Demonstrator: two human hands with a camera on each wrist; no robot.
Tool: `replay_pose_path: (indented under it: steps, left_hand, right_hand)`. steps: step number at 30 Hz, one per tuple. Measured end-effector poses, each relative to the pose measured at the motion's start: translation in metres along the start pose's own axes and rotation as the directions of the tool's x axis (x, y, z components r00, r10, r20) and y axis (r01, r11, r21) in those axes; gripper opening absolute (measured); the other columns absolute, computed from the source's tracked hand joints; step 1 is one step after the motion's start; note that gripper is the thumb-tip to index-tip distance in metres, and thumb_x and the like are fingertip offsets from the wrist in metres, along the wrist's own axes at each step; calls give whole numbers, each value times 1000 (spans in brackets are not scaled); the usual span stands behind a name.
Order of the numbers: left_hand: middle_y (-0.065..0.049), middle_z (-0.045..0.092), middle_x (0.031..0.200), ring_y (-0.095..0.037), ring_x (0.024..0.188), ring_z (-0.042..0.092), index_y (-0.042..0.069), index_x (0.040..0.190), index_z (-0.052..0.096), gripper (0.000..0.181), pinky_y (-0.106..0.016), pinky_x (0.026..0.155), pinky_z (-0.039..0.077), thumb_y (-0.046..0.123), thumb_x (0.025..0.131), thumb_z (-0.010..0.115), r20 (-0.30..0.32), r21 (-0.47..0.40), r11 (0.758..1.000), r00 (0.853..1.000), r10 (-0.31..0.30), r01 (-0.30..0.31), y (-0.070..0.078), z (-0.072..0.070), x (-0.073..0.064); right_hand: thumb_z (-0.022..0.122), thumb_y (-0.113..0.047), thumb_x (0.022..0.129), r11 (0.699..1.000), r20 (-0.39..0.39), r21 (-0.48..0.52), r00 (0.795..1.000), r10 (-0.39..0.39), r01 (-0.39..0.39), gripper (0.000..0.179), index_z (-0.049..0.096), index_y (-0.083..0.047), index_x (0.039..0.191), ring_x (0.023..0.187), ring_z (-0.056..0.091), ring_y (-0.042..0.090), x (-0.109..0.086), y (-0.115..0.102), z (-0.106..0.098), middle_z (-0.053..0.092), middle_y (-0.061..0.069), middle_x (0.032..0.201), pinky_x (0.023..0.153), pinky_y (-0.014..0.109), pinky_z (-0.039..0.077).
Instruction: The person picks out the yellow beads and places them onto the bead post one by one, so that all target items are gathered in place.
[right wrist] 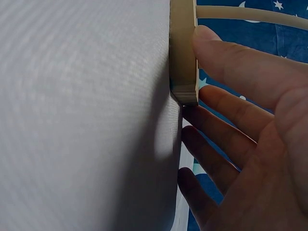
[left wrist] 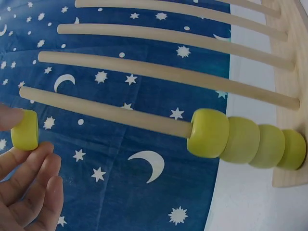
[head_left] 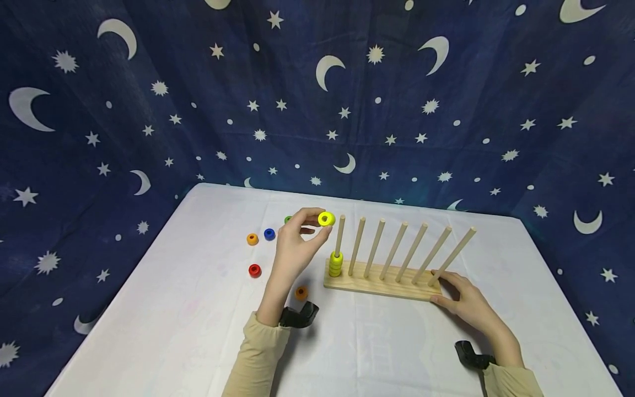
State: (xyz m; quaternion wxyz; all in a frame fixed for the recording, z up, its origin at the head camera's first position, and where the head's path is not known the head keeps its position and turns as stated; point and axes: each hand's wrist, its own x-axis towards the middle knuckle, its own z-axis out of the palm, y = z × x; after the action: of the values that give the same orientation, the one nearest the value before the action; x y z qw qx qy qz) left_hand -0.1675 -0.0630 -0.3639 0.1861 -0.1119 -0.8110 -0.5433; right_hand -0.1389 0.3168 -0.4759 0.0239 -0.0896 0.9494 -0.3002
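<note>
My left hand (head_left: 295, 242) pinches a yellow bead (left wrist: 26, 131) between thumb and fingers, its hole facing me in the head view. The bead is beside the top of the leftmost peg (head_left: 340, 234) of a wooden peg rack (head_left: 382, 285), apart from that peg in the left wrist view. Several yellow beads (left wrist: 208, 134) are stacked at the foot of this peg. At the rack's right end, my right hand (head_left: 468, 303) holds the base, thumb on the near side and fingertips round the end and far side. The other pegs carry no beads.
Left of the rack, loose beads lie on the white table (head_left: 173, 309): a red bead (head_left: 254, 274), a blue bead (head_left: 269, 234), an orange bead (head_left: 252, 239) and another orange bead (head_left: 301, 296). A green bead (head_left: 288, 219) is partly behind my left hand. A starry cloth (head_left: 297, 149) hangs behind.
</note>
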Motion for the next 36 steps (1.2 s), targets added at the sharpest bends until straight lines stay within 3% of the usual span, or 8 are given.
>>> replay_pose_path:
  steps: [10, 22, 36]
  left_hand:
    - [-4, 70, 102, -18, 93, 65, 12, 113, 66, 30, -37, 81, 56, 16, 84, 73, -41, -54, 998, 999, 32, -34, 6, 0, -1]
    - [-6, 69, 100, -19, 91, 62, 11, 113, 67, 30, -34, 78, 54, 13, 84, 72, -133, -101, 978, 976, 171, -185, 13, 8, 0]
    - [-6, 68, 99, -15, 93, 61, 10, 115, 67, 32, -29, 80, 54, 17, 85, 73, -117, -94, 979, 979, 167, -179, 14, 12, 2]
  right_hand:
    - [73, -36, 83, 1000, 7, -7, 1000, 3, -3, 67, 49, -3, 136, 130, 36, 51, 0, 0, 0, 49, 26, 138, 101, 70, 28]
    - [73, -35, 83, 1000, 2, -10, 1000, -1, 1, 65, 50, -5, 136, 129, 37, 50, 0, 0, 1, 49, 25, 138, 100, 69, 29]
    - [73, -35, 83, 1000, 7, -17, 1000, 7, -7, 66, 50, -4, 135, 129, 37, 51, 1, -2, 0, 48, 27, 138, 100, 70, 28]
